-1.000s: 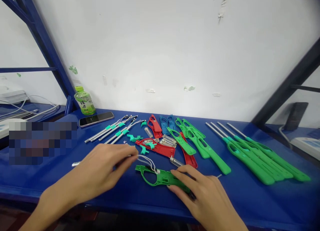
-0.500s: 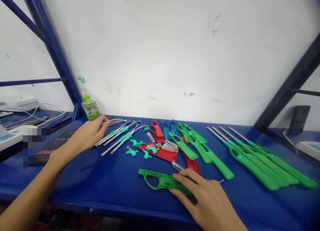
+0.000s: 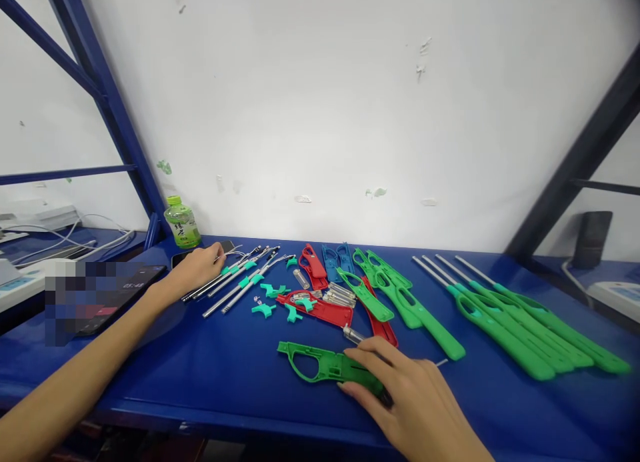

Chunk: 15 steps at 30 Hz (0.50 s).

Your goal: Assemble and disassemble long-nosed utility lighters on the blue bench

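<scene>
My right hand (image 3: 407, 399) grips the back end of a green lighter handle half (image 3: 327, 365), its hollow inside facing up; its front end and trigger loop point left. Over at the metal lighter tubes (image 3: 240, 294), my left hand (image 3: 197, 270) has its fingers curled together by their thin wires (image 3: 243, 250); what they pinch is hidden. Several teal triggers (image 3: 263, 309) lie to the right of the tubes. Clear fuel tanks (image 3: 341, 294) rest among a red handle half (image 3: 330, 311) and other shells. One fuel tank (image 3: 353, 335) lies just beyond my right hand.
Green handle halves (image 3: 425, 322) and blue handle halves (image 3: 337, 262) lie at mid table. Several green lighters with tubes fitted (image 3: 520, 329) lie at the right. A phone (image 3: 120, 299) and a green-capped bottle (image 3: 183, 223) stand left, beside a blue frame post (image 3: 117, 109).
My left hand has moved slightly down, closer to the tubes, and its fingers have drawn in by the wires. My right hand keeps its hold on the green handle half. The view has tilted slightly.
</scene>
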Available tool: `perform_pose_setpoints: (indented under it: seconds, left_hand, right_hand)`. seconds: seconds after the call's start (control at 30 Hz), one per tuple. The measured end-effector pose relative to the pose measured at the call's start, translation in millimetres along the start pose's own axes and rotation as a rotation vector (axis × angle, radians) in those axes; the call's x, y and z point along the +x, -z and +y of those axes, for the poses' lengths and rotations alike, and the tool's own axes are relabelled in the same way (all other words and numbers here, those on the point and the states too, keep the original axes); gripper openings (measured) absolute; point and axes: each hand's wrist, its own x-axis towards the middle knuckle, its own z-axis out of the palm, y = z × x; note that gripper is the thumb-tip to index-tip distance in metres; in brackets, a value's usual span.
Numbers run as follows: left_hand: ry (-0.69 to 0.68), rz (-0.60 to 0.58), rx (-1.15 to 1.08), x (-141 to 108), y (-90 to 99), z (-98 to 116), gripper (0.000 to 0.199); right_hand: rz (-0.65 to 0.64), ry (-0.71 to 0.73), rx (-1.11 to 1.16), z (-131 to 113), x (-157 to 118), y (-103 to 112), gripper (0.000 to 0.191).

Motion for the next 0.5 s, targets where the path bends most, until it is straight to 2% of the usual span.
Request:
perform_pose_setpoints:
  seconds: [0.27,0.4,0.5]
  left_hand:
    - [-0.036,-0.037,0.010,2,-0.2,0,0.035]
    - [-0.047,-0.058,-0.007,0,1.7,2,0.034]
    - [-0.053,-0.057,-0.023,-1,3.5,4,0.033]
  right_hand:
    - [-0.027,-0.002,-0.006,-2,0,1,0.060]
    - [0.062,0.020,0.048,-1,4,5,0.053]
    - [0.160,-0.053,0.121,5,6,12,0.041]
